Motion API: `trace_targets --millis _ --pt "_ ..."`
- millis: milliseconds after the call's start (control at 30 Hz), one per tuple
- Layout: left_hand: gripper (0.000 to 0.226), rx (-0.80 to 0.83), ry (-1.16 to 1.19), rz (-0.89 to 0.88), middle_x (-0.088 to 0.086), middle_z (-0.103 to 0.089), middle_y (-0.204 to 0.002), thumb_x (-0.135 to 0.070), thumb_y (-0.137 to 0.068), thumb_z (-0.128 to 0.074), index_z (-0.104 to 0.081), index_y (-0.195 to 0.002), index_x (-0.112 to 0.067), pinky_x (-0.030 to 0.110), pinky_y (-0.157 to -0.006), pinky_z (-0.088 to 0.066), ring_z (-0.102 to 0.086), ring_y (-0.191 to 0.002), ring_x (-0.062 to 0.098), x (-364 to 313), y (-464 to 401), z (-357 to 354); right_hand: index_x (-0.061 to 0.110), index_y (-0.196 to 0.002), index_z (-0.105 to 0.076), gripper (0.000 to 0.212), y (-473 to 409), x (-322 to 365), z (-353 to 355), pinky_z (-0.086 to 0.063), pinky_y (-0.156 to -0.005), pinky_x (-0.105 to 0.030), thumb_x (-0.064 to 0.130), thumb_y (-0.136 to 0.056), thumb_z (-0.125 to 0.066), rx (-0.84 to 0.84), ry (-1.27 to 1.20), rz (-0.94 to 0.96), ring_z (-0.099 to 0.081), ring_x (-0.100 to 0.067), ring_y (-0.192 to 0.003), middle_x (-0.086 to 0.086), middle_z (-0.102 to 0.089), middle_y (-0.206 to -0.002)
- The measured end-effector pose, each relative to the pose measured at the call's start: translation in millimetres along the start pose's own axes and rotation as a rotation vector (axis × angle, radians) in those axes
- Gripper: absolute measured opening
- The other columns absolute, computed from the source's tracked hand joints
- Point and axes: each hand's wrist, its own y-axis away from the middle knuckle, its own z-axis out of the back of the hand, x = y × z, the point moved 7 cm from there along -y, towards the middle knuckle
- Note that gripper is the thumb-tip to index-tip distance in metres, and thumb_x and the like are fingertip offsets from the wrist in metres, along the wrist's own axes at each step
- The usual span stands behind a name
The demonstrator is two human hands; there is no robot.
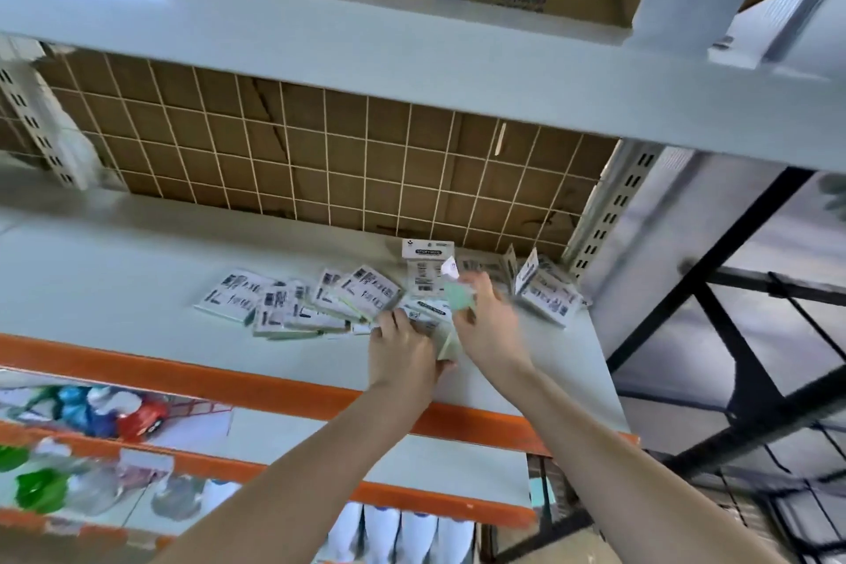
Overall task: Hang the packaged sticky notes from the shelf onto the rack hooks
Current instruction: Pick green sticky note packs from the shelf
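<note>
Gathering packs near the shelf's (137, 261) right end, the left hand (403, 353) grips a small stack of packaged sticky notes (446, 346) while the right hand (485, 325) pinches a green pack (459, 295) just above it; more packs (297, 302) lie scattered toward the back right corner, below the wire grid rack (320, 151). They look light, flat and fairly stiff, probably with slick wrap, so pinching the header card near its hang hole seems the surest hold.
</note>
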Motion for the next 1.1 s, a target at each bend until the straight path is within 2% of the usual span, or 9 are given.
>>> trace_targets --millis 167,267,500,600,700,867,967,1033,1100 --pt "0.073 0.056 -0.107 0.005 0.031 -0.041 -0.131 -0.050 -0.089 -0.055 -0.039 -0.132 0.007 0.042 -0.096 -0.041 -0.040 -0.123 0.044 -7.7 -11.4 3.6 0.025 -0.091 -0.048 0.008 17.5 -34.9 32.3 -0.041 -0.056 -0.035 0.024 -0.092 -0.056 -0.206 -0.274 -0.204 -0.049 -0.014 -0.056 0.008 -0.057 -0.075" --pt "0.070 0.068 -0.141 -0.076 0.030 -0.050 -0.126 -0.043 -0.086 -0.063 -0.042 -0.128 0.008 0.040 -0.090 -0.046 -0.049 -0.117 0.042 -11.9 -10.3 10.2 0.022 -0.081 -0.047 0.017 30.1 -53.5 38.2 -0.036 -0.053 -0.027 0.027 -0.092 -0.059 -0.257 -0.301 -0.256 -0.047 -0.008 -0.057 0.008 -0.052 -0.064" --pt "0.028 -0.029 0.401 -0.028 0.002 -0.054 -0.067 -0.029 -0.095 -0.037 -0.056 -0.088 -0.011 0.026 -0.050 -0.038 -0.055 -0.063 0.021 22.9 -22.4 38.9 0.016 -0.125 -0.044 0.032 37.0 -68.6 21.1 -0.037 -0.061 -0.020 0.014 -0.093 -0.052 0.098 -0.294 -0.326 -0.052 -0.012 -0.072 -0.003 -0.059 -0.084" --pt "0.016 0.061 0.501 0.012 0.004 -0.059 -0.082 -0.024 -0.094 -0.044 -0.054 -0.096 -0.011 0.031 -0.064 -0.046 -0.058 -0.076 0.023 35.8 -32.9 25.0 0.012 -0.099 -0.060 0.020 28.2 -59.6 16.9 -0.034 -0.062 -0.025 0.029 -0.097 -0.050 0.167 -0.223 -0.298 -0.051 -0.013 -0.074 0.003 -0.056 -0.081" --pt "0.034 0.069 0.522 -0.006 0.002 -0.061 -0.085 -0.041 -0.094 -0.048 -0.050 -0.110 -0.011 0.031 -0.064 -0.049 -0.061 -0.076 0.020 38.5 -30.8 12.5 0.012 -0.067 -0.044 0.042 17.4 -47.5 14.4 -0.026 -0.053 -0.029 0.042 -0.096 -0.049 0.208 -0.079 -0.250 -0.039 -0.014 -0.056 0.001 -0.040 -0.060" --pt "0.048 0.069 0.527 0.051 0.002 -0.057 -0.067 -0.057 -0.089 -0.051 -0.045 -0.069 -0.014 0.031 -0.058 -0.047 -0.062 -0.069 0.023 40.8 -31.3 4.1 0.011 -0.094 -0.051 0.025 10.8 -40.9 12.2 -0.027 -0.046 -0.025 0.036 -0.096 -0.048 0.339 -0.057 -0.253 -0.040 -0.010 -0.053 0.001 -0.045 -0.067" --pt "0.049 0.088 0.537 0.068 -0.002 -0.052 -0.055 -0.051 -0.090 -0.054 -0.044 -0.058 -0.015 0.026 -0.049 -0.038 -0.053 -0.054 0.014 38.9 -34.1 4.6 0.017 -0.073 -0.040 0.026 11.3 -41.8 18.7 -0.024 -0.043 -0.023 0.027 -0.094 -0.051 0.308 -0.101 -0.249 -0.035 -0.009 -0.049 0.002 -0.038 -0.062" --pt "0.038 0.111 0.566 0.044 -0.002 -0.057 -0.062 -0.044 -0.090 -0.058 -0.055 -0.068 -0.013 0.026 -0.046 -0.037 -0.049 -0.051 0.008 33.2 -37.0 6.0 0.017 -0.070 -0.038 0.027 13.7 -44.8 24.6 -0.026 -0.050 -0.026 0.021 -0.093 -0.052 0.286 -0.151 -0.243 -0.034 -0.011 -0.052 0.001 -0.036 -0.062" --pt "0.032 0.151 0.669 -0.015 0.003 -0.066 -0.103 -0.033 -0.090 -0.061 -0.062 -0.111 -0.009 0.012 -0.042 -0.037 -0.042 -0.053 -0.003 22.2 -39.9 8.6 0.013 -0.074 -0.046 0.019 18.0 -49.4 32.5 -0.027 -0.053 -0.027 0.016 -0.091 -0.054 0.254 -0.241 -0.270 -0.035 -0.010 -0.053 0.002 -0.039 -0.062"
